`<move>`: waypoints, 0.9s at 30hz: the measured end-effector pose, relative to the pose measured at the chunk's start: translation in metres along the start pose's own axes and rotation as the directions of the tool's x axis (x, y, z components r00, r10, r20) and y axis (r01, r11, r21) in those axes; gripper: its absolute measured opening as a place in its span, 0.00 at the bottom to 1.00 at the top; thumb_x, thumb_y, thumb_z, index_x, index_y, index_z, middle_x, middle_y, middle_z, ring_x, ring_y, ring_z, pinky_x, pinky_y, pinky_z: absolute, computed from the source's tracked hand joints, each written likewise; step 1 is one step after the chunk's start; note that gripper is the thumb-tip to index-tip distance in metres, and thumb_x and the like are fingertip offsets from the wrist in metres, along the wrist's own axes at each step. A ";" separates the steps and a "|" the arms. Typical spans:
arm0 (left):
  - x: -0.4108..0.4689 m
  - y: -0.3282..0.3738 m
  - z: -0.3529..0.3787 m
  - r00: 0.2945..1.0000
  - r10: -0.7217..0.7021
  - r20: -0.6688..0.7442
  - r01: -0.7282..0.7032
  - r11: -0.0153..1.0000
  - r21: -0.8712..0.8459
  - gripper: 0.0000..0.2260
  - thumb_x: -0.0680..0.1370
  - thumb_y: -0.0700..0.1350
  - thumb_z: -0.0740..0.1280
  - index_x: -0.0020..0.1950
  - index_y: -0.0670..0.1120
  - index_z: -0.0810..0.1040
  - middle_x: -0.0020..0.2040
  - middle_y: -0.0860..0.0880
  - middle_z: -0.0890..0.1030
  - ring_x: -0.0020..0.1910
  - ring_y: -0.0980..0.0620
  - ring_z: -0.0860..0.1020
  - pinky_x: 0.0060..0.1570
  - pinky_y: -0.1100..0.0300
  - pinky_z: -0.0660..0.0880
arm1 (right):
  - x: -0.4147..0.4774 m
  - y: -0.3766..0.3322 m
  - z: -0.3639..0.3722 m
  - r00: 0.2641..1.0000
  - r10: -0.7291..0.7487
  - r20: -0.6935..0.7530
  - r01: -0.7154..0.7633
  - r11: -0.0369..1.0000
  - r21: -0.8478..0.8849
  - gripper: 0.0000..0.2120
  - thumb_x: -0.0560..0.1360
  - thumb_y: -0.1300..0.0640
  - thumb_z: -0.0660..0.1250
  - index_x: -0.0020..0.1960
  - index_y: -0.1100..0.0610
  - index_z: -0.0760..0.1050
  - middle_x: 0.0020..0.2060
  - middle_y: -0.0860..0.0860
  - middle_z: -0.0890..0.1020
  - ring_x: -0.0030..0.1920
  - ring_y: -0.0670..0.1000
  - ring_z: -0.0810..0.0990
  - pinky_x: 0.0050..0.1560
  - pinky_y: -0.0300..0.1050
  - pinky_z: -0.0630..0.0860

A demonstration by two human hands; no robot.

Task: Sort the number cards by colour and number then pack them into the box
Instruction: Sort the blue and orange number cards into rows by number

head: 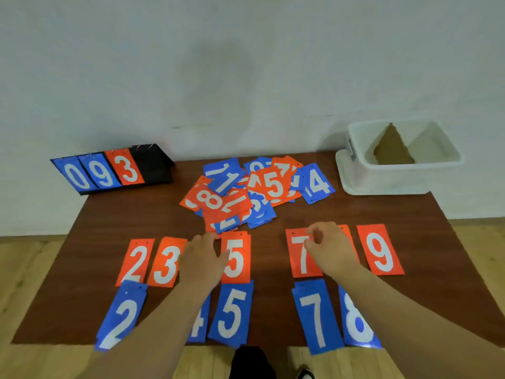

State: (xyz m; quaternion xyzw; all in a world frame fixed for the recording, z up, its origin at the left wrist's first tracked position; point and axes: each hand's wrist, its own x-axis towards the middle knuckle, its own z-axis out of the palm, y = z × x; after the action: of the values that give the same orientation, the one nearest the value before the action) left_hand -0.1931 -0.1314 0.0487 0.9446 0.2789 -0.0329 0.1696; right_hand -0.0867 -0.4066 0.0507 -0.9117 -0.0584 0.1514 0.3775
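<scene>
Brown wooden worktop under two sorted rows of number cards. Far row, left to right: red 2, red 3, red 5, red 7, red 9. Near row: blue 2, blue 4 partly hidden by the left forearm, blue 5, blue 7, blue 8.

Behind the rows, mid-worktop, a loose pile of mixed red and blue cards, overlapping at all angles. At the far right corner, white box, open-topped, with a brown cardboard piece inside. At the far left, black flip scoreboard showing 0, 9, 3.

Left hand lying between red 3 and red 5, fingers relaxed and fairly straight, thumb touching red 5, nothing visibly gripped. Right hand between red 7 and red 9, fingers curled above a mostly hidden red card; cannot tell whether pinching it.
</scene>
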 end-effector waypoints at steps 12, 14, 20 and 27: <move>0.158 -0.087 -0.033 0.959 -0.257 0.119 0.274 0.948 -0.160 0.32 0.74 0.61 0.72 0.74 0.52 0.68 0.71 0.45 0.69 0.69 0.42 0.71 0.64 0.44 0.74 | 0.133 -0.088 0.094 0.990 0.048 0.133 -0.027 0.987 -0.156 0.11 0.76 0.56 0.71 0.59 0.52 0.77 0.55 0.53 0.76 0.41 0.52 0.78 0.42 0.43 0.73; 0.188 -0.098 -0.033 0.952 -0.270 0.141 0.291 0.944 -0.155 0.32 0.75 0.60 0.73 0.75 0.52 0.67 0.72 0.45 0.68 0.70 0.41 0.70 0.64 0.44 0.73 | 0.158 -0.093 0.108 0.987 0.095 0.133 -0.068 0.978 -0.197 0.11 0.77 0.54 0.71 0.58 0.53 0.77 0.56 0.56 0.77 0.36 0.51 0.77 0.35 0.42 0.72; 0.259 -0.100 -0.014 0.957 -0.221 0.188 0.251 0.955 -0.159 0.34 0.73 0.59 0.75 0.75 0.52 0.67 0.72 0.44 0.68 0.71 0.41 0.69 0.67 0.44 0.72 | 0.226 -0.126 0.146 0.991 0.114 0.077 -0.092 0.967 -0.238 0.19 0.75 0.48 0.72 0.62 0.54 0.76 0.60 0.55 0.76 0.54 0.57 0.80 0.52 0.52 0.79; 0.285 -0.076 0.017 0.962 -0.161 0.220 0.187 0.977 -0.101 0.34 0.72 0.55 0.77 0.74 0.54 0.65 0.70 0.47 0.67 0.70 0.43 0.68 0.65 0.49 0.72 | 0.283 -0.173 0.216 0.913 0.408 0.013 -0.394 0.889 -0.233 0.54 0.66 0.33 0.75 0.77 0.59 0.53 0.67 0.62 0.68 0.63 0.62 0.75 0.61 0.57 0.78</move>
State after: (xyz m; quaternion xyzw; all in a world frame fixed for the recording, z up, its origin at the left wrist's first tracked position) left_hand 0.0067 0.0694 -0.0353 0.8955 0.3429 -0.1307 0.2517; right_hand 0.1134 -0.0762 -0.0374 -0.9358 0.1028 0.2465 0.2301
